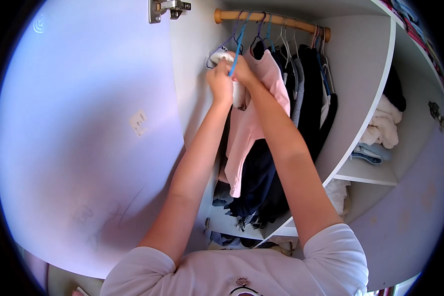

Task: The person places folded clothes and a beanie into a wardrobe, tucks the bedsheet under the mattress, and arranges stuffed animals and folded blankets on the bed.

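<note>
The left hand [219,83] and right hand [242,70] curl around a bunched white garment [239,93] at the blue hanger [240,39], seemingly adjusting it, which calls next for steady grips.

Blue hanger [239,45]: was thin and slanted, top up by the rod [278,19].
White cloth [238,92]: was bunched up, with dark marks low down.

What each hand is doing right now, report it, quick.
Left hand: fingers curled at the blue hanger; exact hold cannot be told.
Right hand: by the white cloth, partly behind the hanger; grip cannot be told.
</note>
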Demonstrator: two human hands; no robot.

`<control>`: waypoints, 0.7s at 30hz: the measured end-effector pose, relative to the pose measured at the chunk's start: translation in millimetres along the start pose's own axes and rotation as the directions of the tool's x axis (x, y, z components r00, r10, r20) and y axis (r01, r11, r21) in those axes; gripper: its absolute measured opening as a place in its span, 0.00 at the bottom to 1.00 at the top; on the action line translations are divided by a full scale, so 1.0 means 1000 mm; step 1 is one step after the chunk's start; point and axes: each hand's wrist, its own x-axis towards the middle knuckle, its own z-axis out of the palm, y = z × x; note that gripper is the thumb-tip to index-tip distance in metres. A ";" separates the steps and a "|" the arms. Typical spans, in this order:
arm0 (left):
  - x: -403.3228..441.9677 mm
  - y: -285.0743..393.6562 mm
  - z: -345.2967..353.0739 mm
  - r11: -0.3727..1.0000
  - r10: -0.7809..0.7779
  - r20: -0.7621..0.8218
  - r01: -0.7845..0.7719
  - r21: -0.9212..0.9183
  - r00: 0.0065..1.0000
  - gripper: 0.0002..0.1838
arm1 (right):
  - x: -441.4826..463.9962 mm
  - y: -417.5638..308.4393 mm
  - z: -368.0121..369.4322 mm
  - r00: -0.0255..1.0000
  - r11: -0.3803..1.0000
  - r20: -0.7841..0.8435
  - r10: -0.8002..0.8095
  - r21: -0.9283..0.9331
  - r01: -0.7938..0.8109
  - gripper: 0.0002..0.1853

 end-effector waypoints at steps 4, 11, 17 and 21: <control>-0.011 -0.007 0.000 0.969 0.192 -0.011 -0.188 0.159 0.981 0.18 | 0.001 -0.024 -0.018 0.958 0.981 0.220 0.186 -0.093 -0.169 0.07; -0.005 -0.041 -0.027 0.908 0.263 -0.065 -0.224 0.354 0.963 0.23 | 0.024 -0.002 -0.055 0.792 0.929 0.489 0.365 -0.249 -0.274 0.11; -0.003 -0.053 -0.022 0.975 -0.058 0.291 -0.009 0.222 0.955 0.34 | 0.001 -0.048 -0.056 0.765 0.856 0.385 0.516 -0.248 -0.453 0.12; 0.009 -0.070 -0.035 0.903 0.145 0.183 -0.206 0.376 0.972 0.22 | -0.022 -0.023 -0.049 0.964 0.908 0.233 0.131 0.363 -0.211 0.20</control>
